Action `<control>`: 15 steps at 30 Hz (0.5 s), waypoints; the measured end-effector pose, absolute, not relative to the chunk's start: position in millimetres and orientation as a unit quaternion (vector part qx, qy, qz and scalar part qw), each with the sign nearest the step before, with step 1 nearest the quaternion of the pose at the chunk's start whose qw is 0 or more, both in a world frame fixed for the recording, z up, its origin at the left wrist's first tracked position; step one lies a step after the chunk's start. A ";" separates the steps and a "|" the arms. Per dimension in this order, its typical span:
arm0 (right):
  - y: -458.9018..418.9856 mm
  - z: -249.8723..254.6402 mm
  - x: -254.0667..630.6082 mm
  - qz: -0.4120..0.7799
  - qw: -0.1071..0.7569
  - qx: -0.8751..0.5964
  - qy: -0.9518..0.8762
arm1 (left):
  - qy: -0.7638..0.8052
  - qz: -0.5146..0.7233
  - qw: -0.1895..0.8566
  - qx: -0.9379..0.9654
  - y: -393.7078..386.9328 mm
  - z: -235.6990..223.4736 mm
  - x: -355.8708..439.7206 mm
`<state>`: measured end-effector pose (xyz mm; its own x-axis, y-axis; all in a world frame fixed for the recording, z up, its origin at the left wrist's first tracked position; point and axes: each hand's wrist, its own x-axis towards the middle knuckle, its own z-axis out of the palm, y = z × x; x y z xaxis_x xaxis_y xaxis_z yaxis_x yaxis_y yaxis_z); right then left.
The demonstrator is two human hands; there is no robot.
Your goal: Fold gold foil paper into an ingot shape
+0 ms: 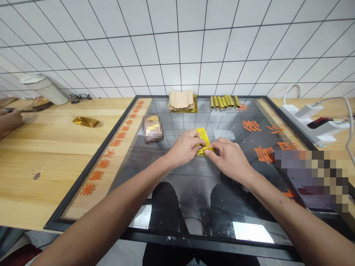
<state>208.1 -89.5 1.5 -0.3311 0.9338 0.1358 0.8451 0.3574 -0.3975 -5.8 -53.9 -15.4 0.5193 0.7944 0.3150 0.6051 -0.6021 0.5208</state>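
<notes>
On the glass tabletop (188,170), a piece of gold foil paper (203,136) lies under my two hands, its near edge curled into a roll. My left hand (186,145) grips the left end of the roll with fingers bent. At the right end, my right hand (229,155) pinches the foil between thumb and fingers. Behind them is a stack of tan paper sheets (181,100) with gold foil showing at its edge. Several finished-looking gold rolls (224,102) stand side by side to the right of that stack.
A blurred-out packet (153,128) lies left of my hands. To the right are a white power strip (307,122) with cables and a pixelated flat object (310,181). Leftward lie crumpled gold foil (85,122), glasses (80,97), a pale bottle (46,88) and another person's hand (11,120).
</notes>
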 end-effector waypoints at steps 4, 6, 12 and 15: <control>-89.8 2.2 207.2 0.126 0.174 -0.554 -0.804 | 0.424 0.290 0.222 0.829 -48.9 -12.7 -5.4; -90.4 2.7 206.6 0.125 0.175 -0.557 -0.802 | 0.429 0.282 0.224 0.829 -48.1 -11.2 -5.3; -91.3 3.5 205.6 0.123 0.170 -0.557 -0.804 | 0.431 0.262 0.172 0.846 -52.6 -7.7 -4.3; -90.9 3.0 205.7 0.117 0.168 -0.556 -0.805 | 0.419 0.264 0.176 0.851 -54.6 -5.9 -3.7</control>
